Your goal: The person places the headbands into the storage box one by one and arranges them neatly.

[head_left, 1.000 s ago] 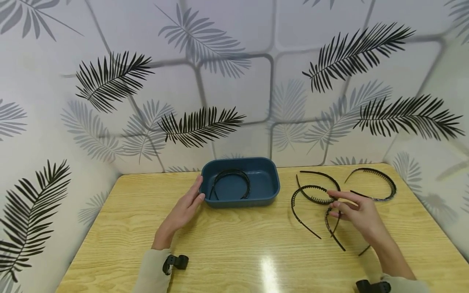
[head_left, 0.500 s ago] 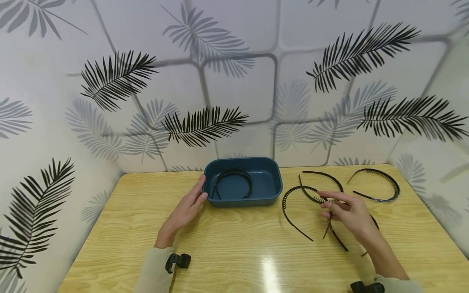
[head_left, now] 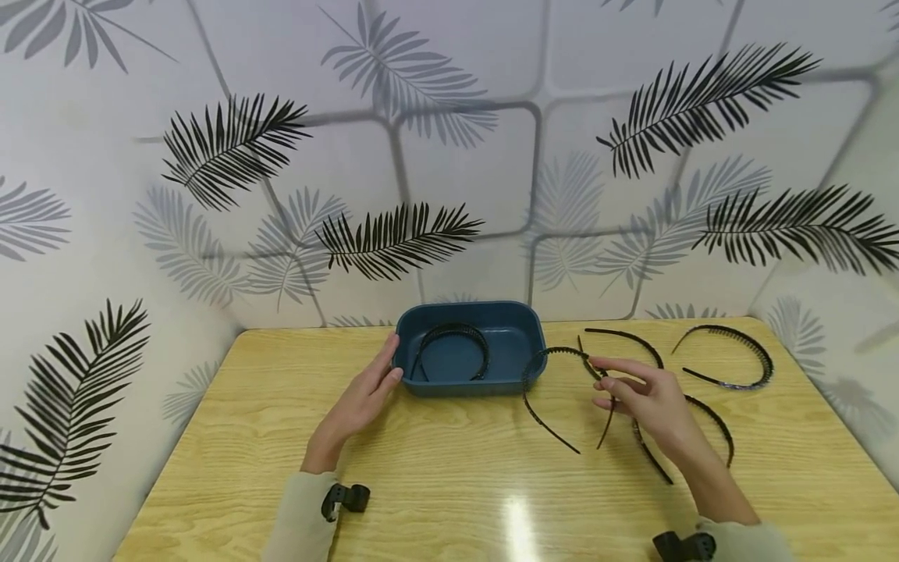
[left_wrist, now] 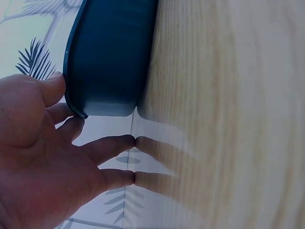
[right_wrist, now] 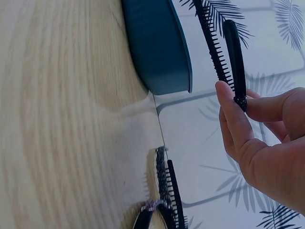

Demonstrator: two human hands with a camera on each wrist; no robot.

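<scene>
Head view: high above the desk's [head_left: 449,484] near edge, facing forward and down toward the far edge and wall. Left wrist view: close, low over the desk, looking past the blue tray's [left_wrist: 109,57] left end. Right wrist view: equally close, sharing that tray [right_wrist: 159,52].

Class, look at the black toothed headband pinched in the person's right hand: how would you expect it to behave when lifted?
The headband is a thin open arc, so probably light and springy. The right hand pinches it at one spot, both ends hanging free, so it may swing. Its fine teeth could snag the headbands on the table.
</scene>
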